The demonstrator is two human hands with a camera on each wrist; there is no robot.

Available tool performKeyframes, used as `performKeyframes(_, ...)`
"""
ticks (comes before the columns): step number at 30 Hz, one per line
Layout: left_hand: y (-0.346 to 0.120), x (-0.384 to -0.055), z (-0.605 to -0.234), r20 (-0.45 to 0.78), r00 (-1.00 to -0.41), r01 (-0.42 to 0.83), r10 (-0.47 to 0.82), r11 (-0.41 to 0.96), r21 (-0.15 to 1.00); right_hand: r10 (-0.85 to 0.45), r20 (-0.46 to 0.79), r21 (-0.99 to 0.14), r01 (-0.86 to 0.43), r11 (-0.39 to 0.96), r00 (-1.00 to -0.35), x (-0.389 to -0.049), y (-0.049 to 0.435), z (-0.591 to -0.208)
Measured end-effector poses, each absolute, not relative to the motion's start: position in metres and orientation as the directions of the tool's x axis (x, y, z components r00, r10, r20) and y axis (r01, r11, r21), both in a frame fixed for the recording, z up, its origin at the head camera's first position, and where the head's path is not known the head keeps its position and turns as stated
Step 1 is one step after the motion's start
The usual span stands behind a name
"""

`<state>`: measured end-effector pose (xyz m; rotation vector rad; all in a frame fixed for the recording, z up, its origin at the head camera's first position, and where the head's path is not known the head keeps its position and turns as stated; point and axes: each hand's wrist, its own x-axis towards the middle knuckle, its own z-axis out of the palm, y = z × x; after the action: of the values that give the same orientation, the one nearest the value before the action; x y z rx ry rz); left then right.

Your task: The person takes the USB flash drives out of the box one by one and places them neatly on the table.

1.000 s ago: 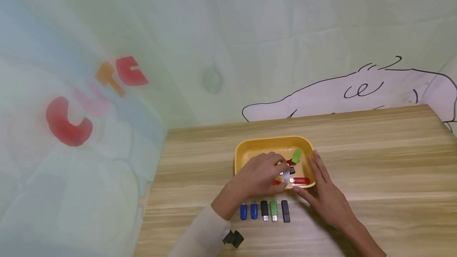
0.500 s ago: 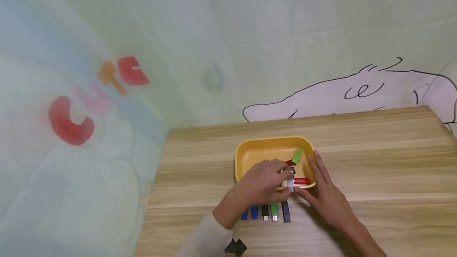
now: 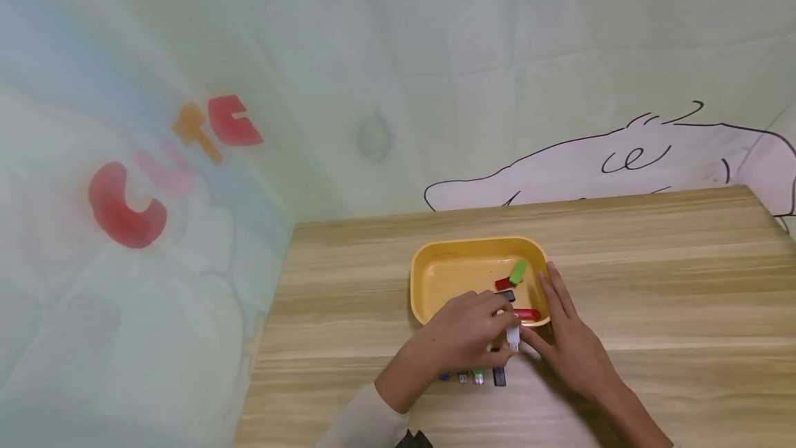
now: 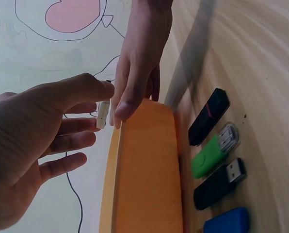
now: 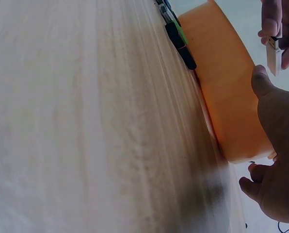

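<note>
Between the thumb and fingers of my left hand is a white USB stick, held above the near rim of a yellow plastic tray. Its metal plug points toward me in the head view. My right hand rests at the tray's near right corner, thumb along the front rim and straight fingers along the right side. The right wrist view shows that thumb against the rim. Inside the tray lie a red USB stick, a green one, a dark red one and a dark one.
A row of USB sticks lies on the wooden table before the tray: a long black one, a green one, a black one and a blue one. My left hand partly covers the row in the head view. A printed curtain hangs behind.
My left hand has lifted the white USB stick out of the tray and carried it toward me and slightly right, past the near rim. My right hand has stayed at the corner.
</note>
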<state>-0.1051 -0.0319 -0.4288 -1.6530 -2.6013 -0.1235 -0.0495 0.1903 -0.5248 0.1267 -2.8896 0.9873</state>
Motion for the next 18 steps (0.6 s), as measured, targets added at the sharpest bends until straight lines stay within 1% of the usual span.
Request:
performKeyframes(6, -0.030, -0.099, -0.434, 0.085, -0.429, 0.903, 0.899, 0.424, 0.068, -0.059, 0.114, -0.598, -0.116, 0.793, -0.992, -0.050, 0.191, -0.525)
performKeyframes(12, -0.031, -0.093, -0.438, 0.067, -0.426, 0.904, 0.902, 0.422, 0.063, -0.061, 0.106, -0.598, -0.113, 0.793, -0.992, -0.050, 0.191, -0.526)
performKeyframes(18, -0.032, -0.087, -0.444, 0.109, -0.407, 0.913, 0.907, 0.406, 0.036, -0.051, 0.115, -0.597, -0.110, 0.794, -0.992, -0.050, 0.191, -0.527)
